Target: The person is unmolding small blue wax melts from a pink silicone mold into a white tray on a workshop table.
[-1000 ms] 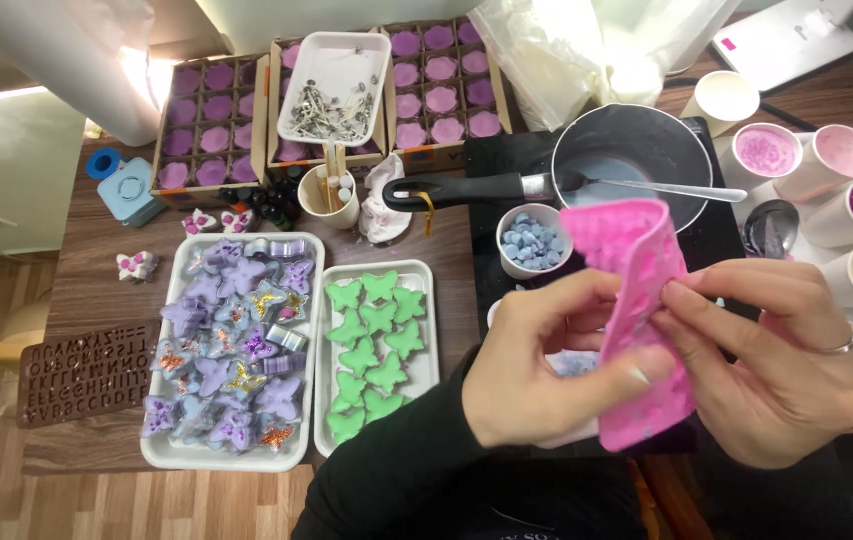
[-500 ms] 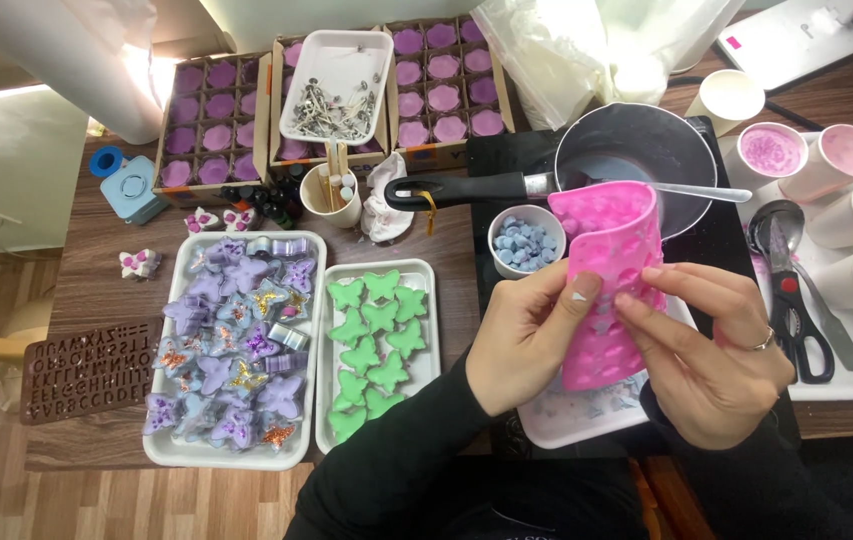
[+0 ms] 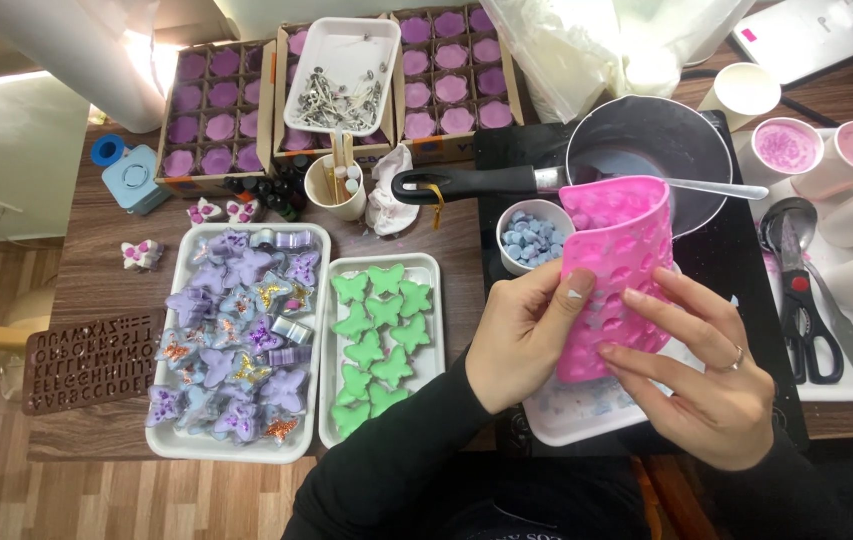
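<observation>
Both my hands hold a pink silicone mould [image 3: 614, 265], bent into a curve above a white tray [image 3: 571, 418] with pale blue pieces in it. My left hand [image 3: 521, 335] grips the mould's left edge, thumb on its front. My right hand [image 3: 696, 370], with a ring, presses its fingers against the mould's lower right side. A small cup of blue wax chips [image 3: 531, 236] stands just left of the mould. Behind it sits a dark saucepan [image 3: 646, 145] with a black handle.
A white tray of green butterfly shapes [image 3: 381, 340] and a tray of purple butterfly shapes [image 3: 241, 340] lie to the left. Boxes of purple candles [image 3: 221, 110] line the back. Cups of pink wax [image 3: 786, 150], scissors [image 3: 806, 310] and a brown letter mould [image 3: 91, 360] flank the area.
The mould has been bent further into a curve and shifted slightly up; my hands have slid along it, the left to its edge, the right lower down.
</observation>
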